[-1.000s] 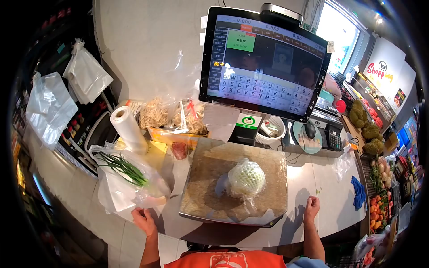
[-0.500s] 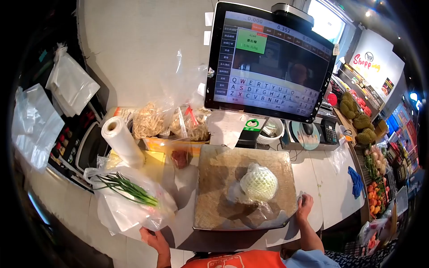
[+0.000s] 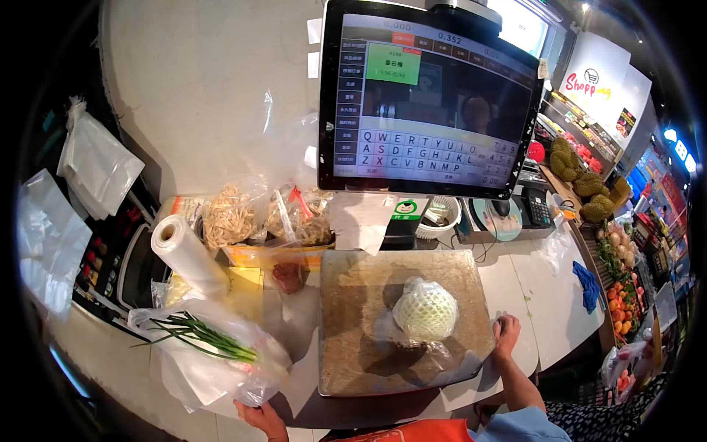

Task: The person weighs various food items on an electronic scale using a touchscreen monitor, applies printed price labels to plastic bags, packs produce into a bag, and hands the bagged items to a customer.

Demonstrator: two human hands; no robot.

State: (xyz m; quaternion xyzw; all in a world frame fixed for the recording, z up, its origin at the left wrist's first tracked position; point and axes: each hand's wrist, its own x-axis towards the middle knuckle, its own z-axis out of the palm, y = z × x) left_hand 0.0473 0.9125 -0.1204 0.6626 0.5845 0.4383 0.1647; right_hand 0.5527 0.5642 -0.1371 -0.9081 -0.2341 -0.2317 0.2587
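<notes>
On the brown scale plate (image 3: pixel 350 309) sits a round pale fruit in a white foam net (image 3: pixel 425 309), wrapped in clear plastic. My right hand (image 3: pixel 506 337) rests on the counter beside the plate's right edge, fingers loosely bent and holding nothing I can see. At the counter's front edge, my left hand (image 3: pixel 259 421) lies just below a clear plastic bag (image 3: pixel 213 379); its fingers are partly extended, and contact with the bag is unclear. Green scallions (image 3: pixel 202 335) stick out of that bag. Above the plate, the screen (image 3: pixel 434 103) shows 0.352 and a green tile.
A plastic bag roll (image 3: pixel 188 254) stands on the left, near bags of dried food (image 3: pixel 232 214). Behind the plate are a white basket (image 3: pixel 442 217), a mouse (image 3: pixel 501 208) and a keypad (image 3: pixel 540 210). A blue cloth (image 3: pixel 587 286) lies at right; produce shelves stand beyond.
The camera view has shifted slightly, so the screen and the counter items sit a little further left. Both hands stay in nearly the same places, and the netted fruit remains on the plate.
</notes>
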